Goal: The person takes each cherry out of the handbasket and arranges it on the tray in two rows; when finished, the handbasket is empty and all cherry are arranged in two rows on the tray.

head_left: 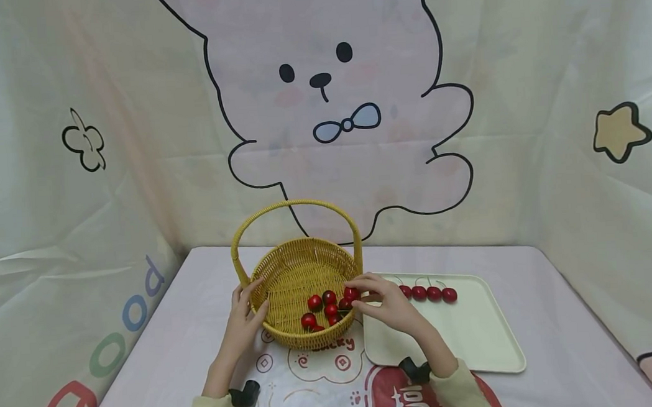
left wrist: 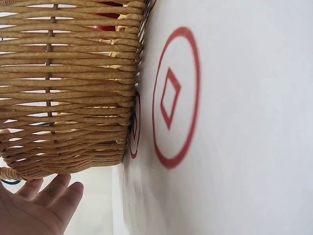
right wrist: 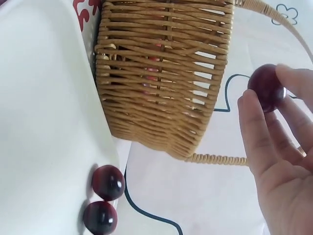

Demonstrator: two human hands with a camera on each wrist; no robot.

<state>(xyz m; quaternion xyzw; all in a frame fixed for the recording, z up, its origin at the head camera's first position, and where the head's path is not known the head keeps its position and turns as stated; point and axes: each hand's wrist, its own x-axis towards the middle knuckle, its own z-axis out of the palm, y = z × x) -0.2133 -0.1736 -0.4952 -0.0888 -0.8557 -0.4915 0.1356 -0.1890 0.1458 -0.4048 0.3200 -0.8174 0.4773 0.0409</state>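
A round woven yellow basket [head_left: 283, 287] with a tall arched handle [head_left: 292, 202] stands on the table, with several dark red cherries [head_left: 331, 310] gathered in its right half. At the left of the rim my left hand [head_left: 242, 327] holds the basket, its thumb reaching over the edge; in the left wrist view its fingers [left wrist: 58, 193] lie against the weave. My right hand [head_left: 391, 305] pinches one cherry [right wrist: 266, 88] between thumb and fingertips, above the basket's right rim. Several more cherries [head_left: 434, 294] lie in a row on the pale tray [head_left: 452, 339].
The tray lies right beside the basket, its left edge close to the basket wall. A white printed cloth [head_left: 298, 392] with red lettering covers the table [head_left: 546, 314]. Behind stands a fabric backdrop [head_left: 499, 187] with a cartoon bear.
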